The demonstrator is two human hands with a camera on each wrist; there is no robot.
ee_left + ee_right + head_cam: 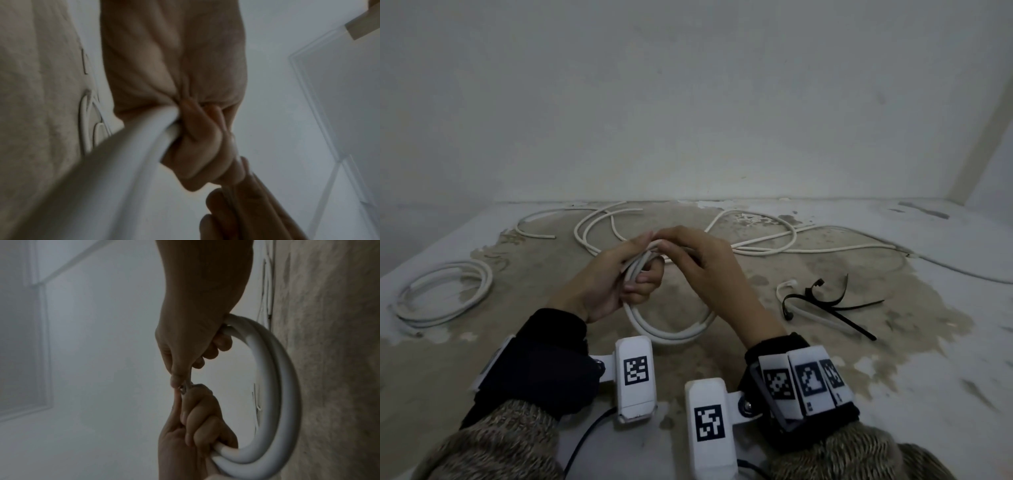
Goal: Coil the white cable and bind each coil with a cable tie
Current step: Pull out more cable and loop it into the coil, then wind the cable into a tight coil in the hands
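I see a floor [893, 359] with worn brown patches, and a pale wall [688, 85] behind it. No box or bin shows, so nothing sits inside anything; all the things lie on the bare floor or in my hands.

The biggest thing is the loose cable [756, 240]. It lies in wide bends on the floor just past my fingertips and runs off to the right.

Next is a done coil [445, 291], flat on the floor, well off to the left of my left fingers.

Then comes the coil [671, 334] I am holding. Its top is in my hands and its round bottom hangs down below my fingers, near my wrists. In the right wrist view it shows as two loops side by side [273, 369].

My left hand [616, 277] has its fingers curled tight round the coil strands. The left wrist view shows the same clamp on the cable [144, 146].

My right hand [698, 260] comes in from the other side. Its thumb and first fingertip are together, pinching something small and thin at the top of the coil, right against my left fingertips. I cannot tell what that thin bit is.

The smallest things are the ties [828, 303], black strips in a little heap with a short white bit [822, 317] of cable, on the floor to the right of my right fingers, apart from them.
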